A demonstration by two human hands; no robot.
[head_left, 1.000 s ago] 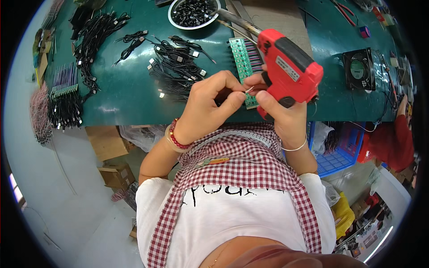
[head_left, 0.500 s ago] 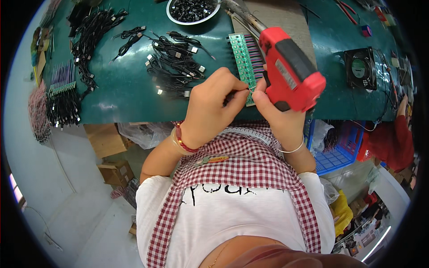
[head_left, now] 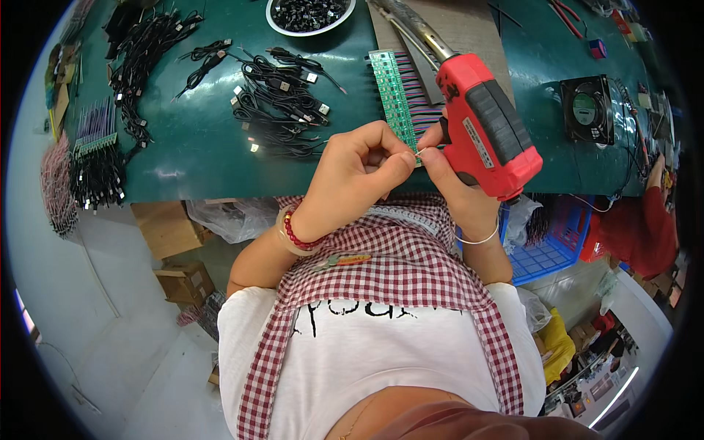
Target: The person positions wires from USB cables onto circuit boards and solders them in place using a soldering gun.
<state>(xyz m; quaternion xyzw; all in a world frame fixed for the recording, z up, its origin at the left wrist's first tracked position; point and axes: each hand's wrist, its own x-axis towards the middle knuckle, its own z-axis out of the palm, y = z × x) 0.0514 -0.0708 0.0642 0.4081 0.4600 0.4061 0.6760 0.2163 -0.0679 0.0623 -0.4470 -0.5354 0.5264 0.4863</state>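
My left hand (head_left: 352,165) is closed in a pinch on a thin wire (head_left: 419,153), its other fingers curled under. Thumb and forefinger of my right hand (head_left: 462,191) meet the left fingertips at that wire. A red and black soldering gun (head_left: 480,125) rests in the same right hand, its metal barrel pointing away toward the far edge of the table. Just beyond the fingertips lies a strip of green circuit boards (head_left: 394,92), with a row of coloured wires (head_left: 422,106) along its right side. The hands cover the strip's near end.
Black USB cables (head_left: 282,95) lie in a pile left of the hands. Behind them stands a white bowl (head_left: 312,31) of small black parts. A black fan (head_left: 588,110) sits at the right, with red-handled pliers (head_left: 566,18) farther back. A blue crate (head_left: 546,257) is below the table edge.
My left hand has turned slightly, and its fingertips now press against the right ones at the wire. The soldering gun has shifted a little right and toward me. The whole view has moved slightly.
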